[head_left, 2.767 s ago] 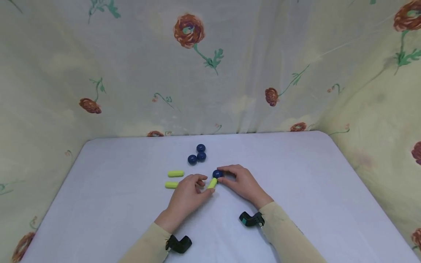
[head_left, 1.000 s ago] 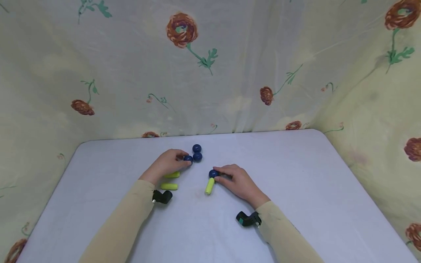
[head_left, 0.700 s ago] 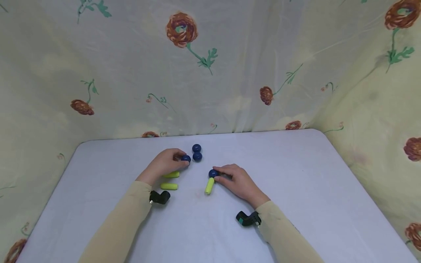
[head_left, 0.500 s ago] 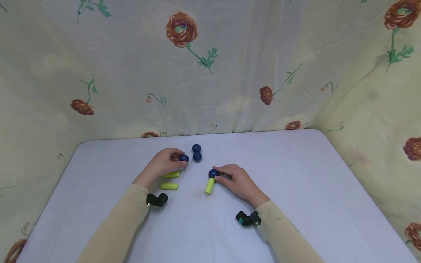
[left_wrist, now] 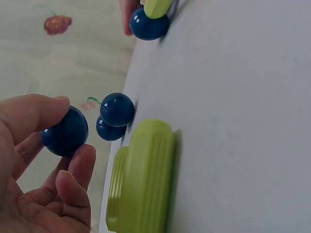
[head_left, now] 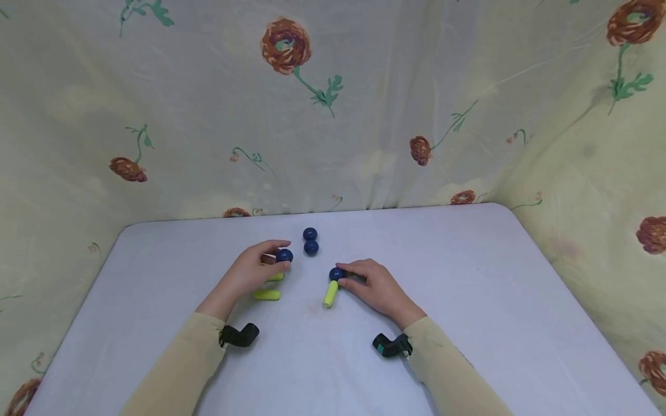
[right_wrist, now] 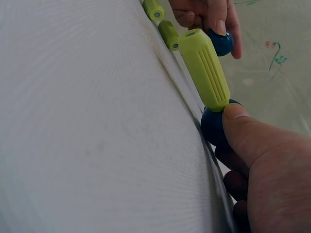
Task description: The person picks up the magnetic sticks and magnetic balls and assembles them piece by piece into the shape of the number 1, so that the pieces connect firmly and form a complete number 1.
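Note:
My left hand (head_left: 245,271) pinches a glossy blue ball (head_left: 284,255) between thumb and fingers, seen close in the left wrist view as a ball with a seam. My right hand (head_left: 378,287) holds another blue ball (head_left: 336,274) by thumb and fingertips. From that ball a ribbed yellow-green rod (head_left: 330,294) points back toward me, its end touching the ball. In the right wrist view this rod (right_wrist: 204,70) shows a grey disc in its free end. Two similar rods, a nearer rod (head_left: 267,295) and a partly hidden rod (head_left: 275,277), lie beside my left hand.
Two more blue balls, a far ball (head_left: 310,234) and a near ball (head_left: 311,248), touch each other on the white-covered table (head_left: 468,300). A flowered curtain (head_left: 364,144) hangs behind and at the sides of the table.
My left hand has let go of the rod at the right ball, taken a ball from the group of three and drawn it left and slightly nearer. The right hand stays about still.

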### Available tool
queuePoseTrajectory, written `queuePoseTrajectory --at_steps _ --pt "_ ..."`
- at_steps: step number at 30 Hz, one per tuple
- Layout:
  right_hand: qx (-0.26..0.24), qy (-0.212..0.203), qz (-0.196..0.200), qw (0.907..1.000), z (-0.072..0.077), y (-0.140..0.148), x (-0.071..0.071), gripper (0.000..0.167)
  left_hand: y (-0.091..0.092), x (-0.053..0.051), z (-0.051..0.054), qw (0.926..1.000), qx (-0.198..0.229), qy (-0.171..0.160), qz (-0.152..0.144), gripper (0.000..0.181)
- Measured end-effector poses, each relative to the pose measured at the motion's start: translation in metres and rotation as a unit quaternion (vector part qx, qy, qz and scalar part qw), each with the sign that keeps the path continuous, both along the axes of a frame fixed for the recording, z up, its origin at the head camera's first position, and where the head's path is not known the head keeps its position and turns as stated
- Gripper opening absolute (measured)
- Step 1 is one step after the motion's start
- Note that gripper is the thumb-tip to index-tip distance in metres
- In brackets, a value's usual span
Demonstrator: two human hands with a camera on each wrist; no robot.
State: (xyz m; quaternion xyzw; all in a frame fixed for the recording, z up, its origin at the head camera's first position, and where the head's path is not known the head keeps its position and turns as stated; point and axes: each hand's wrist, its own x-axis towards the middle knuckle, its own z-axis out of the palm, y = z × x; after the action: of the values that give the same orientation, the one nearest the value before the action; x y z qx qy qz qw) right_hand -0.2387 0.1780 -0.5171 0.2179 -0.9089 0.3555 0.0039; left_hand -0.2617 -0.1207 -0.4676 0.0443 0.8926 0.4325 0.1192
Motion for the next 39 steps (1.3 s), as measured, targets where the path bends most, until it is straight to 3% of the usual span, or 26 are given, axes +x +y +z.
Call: queuePoseTrajectory --at_steps 9,21,30,39 --pt "-0.003 0.004 0.004 1.0000 -0.001 0.000 -0.001 0.041 -0.001 0.018 -0.002 0.9997 0.015 0.003 0.021 0.040" --pt "-0.002 -0.004 0.009 0.9999 0.002 0.000 -0.001 0.040 0.001 0.046 -0.008 0.9973 0.065 0.004 0.035 0.037" --pt "0.000 -0.005 0.009 0.9999 0.002 0.000 0.000 0.041 0.003 0.073 -0.015 0.9931 0.107 0.021 0.044 0.037" --pt "-0.001 -0.004 0.011 0.9999 0.002 0.001 -0.001 0.041 0.013 0.087 -0.021 0.9879 0.139 0.033 0.060 0.036"
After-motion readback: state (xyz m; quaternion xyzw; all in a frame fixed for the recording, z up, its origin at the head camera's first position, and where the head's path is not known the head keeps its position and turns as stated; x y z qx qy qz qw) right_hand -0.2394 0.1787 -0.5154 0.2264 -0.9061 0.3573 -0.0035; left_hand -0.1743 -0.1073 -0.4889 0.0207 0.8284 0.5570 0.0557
